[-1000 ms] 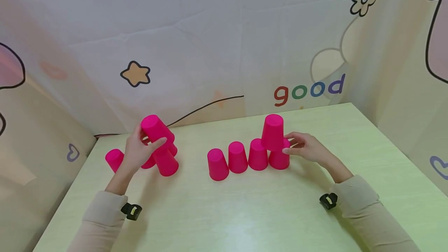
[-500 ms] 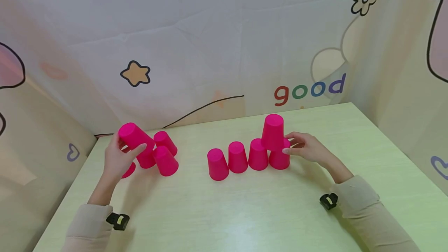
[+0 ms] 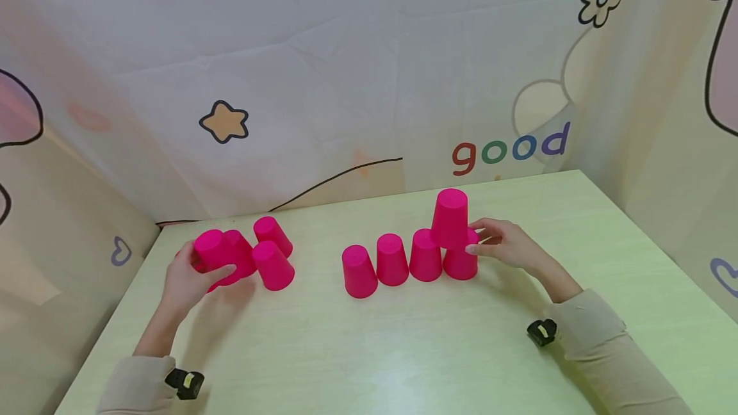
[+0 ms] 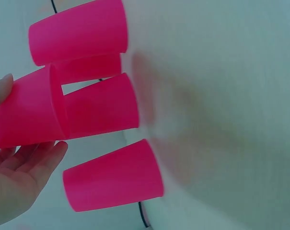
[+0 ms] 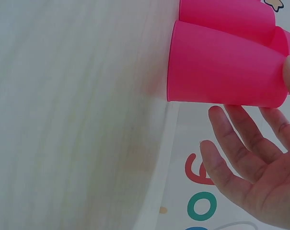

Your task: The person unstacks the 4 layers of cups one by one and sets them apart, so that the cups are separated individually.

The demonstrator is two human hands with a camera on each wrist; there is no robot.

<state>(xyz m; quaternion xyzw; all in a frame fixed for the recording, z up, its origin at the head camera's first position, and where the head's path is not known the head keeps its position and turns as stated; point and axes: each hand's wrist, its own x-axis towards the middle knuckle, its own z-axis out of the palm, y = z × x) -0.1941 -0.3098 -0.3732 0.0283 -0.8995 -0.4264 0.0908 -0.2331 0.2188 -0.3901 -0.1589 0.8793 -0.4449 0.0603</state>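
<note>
In the head view my left hand (image 3: 186, 277) grips an upside-down pink plastic cup (image 3: 209, 247) between thumb and fingers. In the left wrist view the held cup (image 4: 27, 112) stands level with the top of another cup (image 4: 104, 108), overlapping it. Two more inverted cups, a front one (image 3: 273, 266) and a rear one (image 3: 273, 235), stand to its right. My right hand (image 3: 507, 243) has its thumb and loosely extended fingertips at the side of the row's rightmost cup (image 3: 460, 266). Above, a cup (image 3: 450, 219) bridges that one and its neighbour (image 3: 426, 256).
Two further inverted cups, one at the row's left end (image 3: 360, 272) and one beside it (image 3: 393, 260), complete the base row. A printed cloth backdrop (image 3: 346, 82) rises behind the pale table (image 3: 375, 351). Each wrist bears a small black camera (image 3: 542, 332).
My left hand has carried its cup leftward and down, away from the front cup of the left group and over the left cups. The right hand and its row have stayed put.
</note>
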